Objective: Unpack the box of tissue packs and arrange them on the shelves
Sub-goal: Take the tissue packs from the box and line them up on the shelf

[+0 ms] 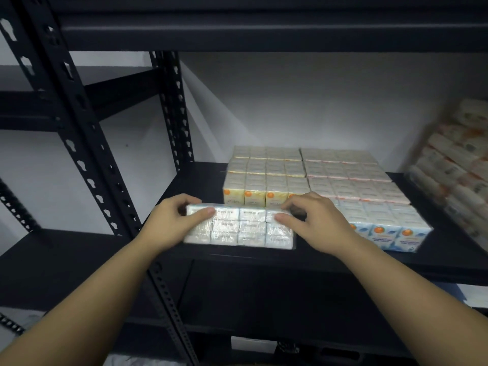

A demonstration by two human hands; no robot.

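A plastic-wrapped block of white tissue packs [239, 225] lies at the front of the black metal shelf [200, 178]. My left hand [171, 223] grips its left end and my right hand [314, 220] grips its right end. Directly behind it stand yellow-fronted tissue packs [264, 175] in rows. To their right are pink-edged packs [351, 175] and, nearer the front, blue-fronted packs [390, 225]. The box is out of view.
Larger wrapped tissue bundles [456, 165] lean at the far right of the shelf. A black perforated upright [87, 143] stands left of my left hand. Another shelf board [264, 35] runs overhead. A white wall is behind the shelf.
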